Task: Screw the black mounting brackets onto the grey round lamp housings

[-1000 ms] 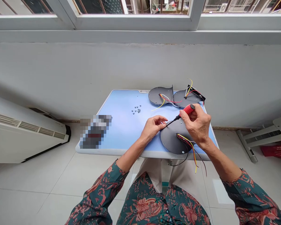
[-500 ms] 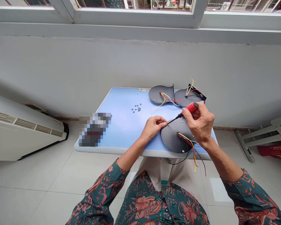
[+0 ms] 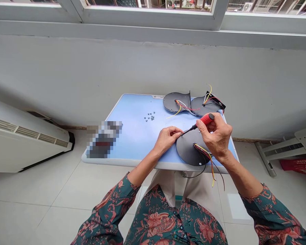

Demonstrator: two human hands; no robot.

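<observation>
A round dark grey plate [image 3: 190, 151] lies at the table's front right, with red, yellow, white and dark wires coming out of its middle. My right hand [image 3: 217, 136] is wrapped round a red-handled screwdriver [image 3: 204, 120]. The screwdriver slants down to the left, its tip at the plate's upper left edge. There my left hand [image 3: 168, 139] has thumb and fingertips pinched together; what they hold, if anything, is too small to make out. Several small screws [image 3: 152, 118] lie in a loose group on the blue table [image 3: 132, 136].
Two more dark plates with wires, a left one [image 3: 173, 98] and a right one [image 3: 200, 102], sit at the back right. A blurred-out object [image 3: 103, 140] is at the table's left end. A wall and window frame rise behind; a white appliance [image 3: 28, 139] stands left.
The screwdriver and my right hand have shifted slightly left, the tip now nearer my left fingertips. The whole view has moved a little.
</observation>
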